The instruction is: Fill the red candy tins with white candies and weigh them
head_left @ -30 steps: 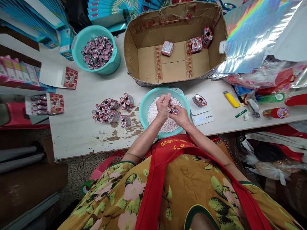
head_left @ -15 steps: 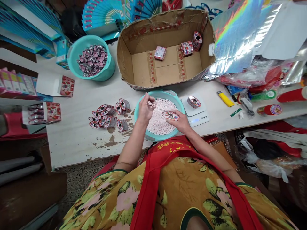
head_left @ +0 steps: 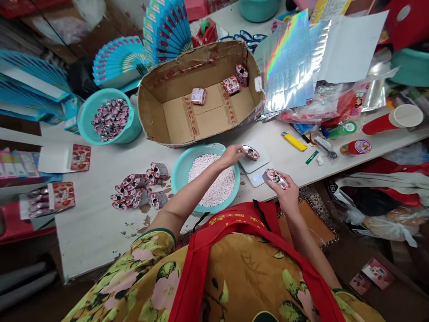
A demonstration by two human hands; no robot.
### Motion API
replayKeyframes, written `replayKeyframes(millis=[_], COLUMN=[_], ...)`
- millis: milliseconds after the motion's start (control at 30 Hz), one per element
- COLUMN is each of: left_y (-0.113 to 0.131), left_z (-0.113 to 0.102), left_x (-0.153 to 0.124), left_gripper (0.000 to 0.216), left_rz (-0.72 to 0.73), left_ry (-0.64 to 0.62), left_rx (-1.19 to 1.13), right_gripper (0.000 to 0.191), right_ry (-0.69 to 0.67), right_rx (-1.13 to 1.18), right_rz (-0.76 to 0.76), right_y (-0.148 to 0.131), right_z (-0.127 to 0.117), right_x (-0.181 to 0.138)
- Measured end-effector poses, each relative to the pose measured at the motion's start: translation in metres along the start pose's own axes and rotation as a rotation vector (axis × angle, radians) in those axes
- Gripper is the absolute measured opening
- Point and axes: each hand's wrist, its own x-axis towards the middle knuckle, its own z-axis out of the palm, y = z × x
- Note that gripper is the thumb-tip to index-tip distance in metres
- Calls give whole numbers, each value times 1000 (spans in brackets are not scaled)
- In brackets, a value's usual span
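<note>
My left hand [head_left: 231, 155] reaches across the bowl, its fingers closed on the left end of a printed oval tin [head_left: 251, 153] with a dark hole in its top. That tin is over the plate of the white digital scale [head_left: 263, 166]. In front of the scale my right hand [head_left: 288, 191] grips another such oval tin [head_left: 277, 179], top upward. Below my left forearm stands a turquoise bowl [head_left: 179, 172] of small pale pink pellets [head_left: 214, 183]. Several similar tins [head_left: 134, 190] stand grouped on the table to its left.
A cardboard box [head_left: 174, 120] with 3 printed tins stands behind the bowl. A turquoise tub [head_left: 83, 120] of small pink-and-silver caps is at left. Right of the scale lie a yellow cutter [head_left: 295, 141], plastic bags and a red paper cup [head_left: 378, 124].
My left hand has moved from above the pellets to the tin at the scale. My right hand has carried its tin rightward, from the bowl to the scale's front. The view has shifted.
</note>
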Motion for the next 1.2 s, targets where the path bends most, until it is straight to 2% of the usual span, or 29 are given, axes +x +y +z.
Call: replayKeyframes(millis=[67,133,300,400,533,700,767,800,867,933,1000,1100,1200], left_y=[10,13,13,16,19,7,-1,-4,-6,-2,4,12,13], left_z=[14,24,28,26,22,3,-7,-11,-14,-9,1,19,31], left_x=[22,33,35,35,38,29,19,14,6,3,5,11,16], left_gripper=[18,20,33,35,24,3,11,15,16,15,24,30,30], left_rz=[55,75,154,168,135,-98,-154,-150,-93,2,95,202,246], left_ry=[2,-11,-38,-37,1,145,204,217,181,95,3,-88,-127], left_rx=[204,257,473,474,257,-443,-505,-431,-139,190,444,704,852], right_gripper=[62,63,65,64,63,64,64,64,64,65,64,63,63], right_ry=[58,104,148,152,152,183,204,211,219,230,245,249,235], right_rx=[7,16,48,66,76,87,95,100,107,105,86,70,69], right_rz=[4,19,69,76,72,54,44,42,49,50,38,24,36], right_y=[5,10,24,25,22,22,25,28,32,36,37,37,36], right_z=[-10,-18,-28,-27,-24,-24,-26,-27,-29,-31,-32,-32,-30], right_x=[2,3,2,3,6,10,13,14,16,18,18,19,21])
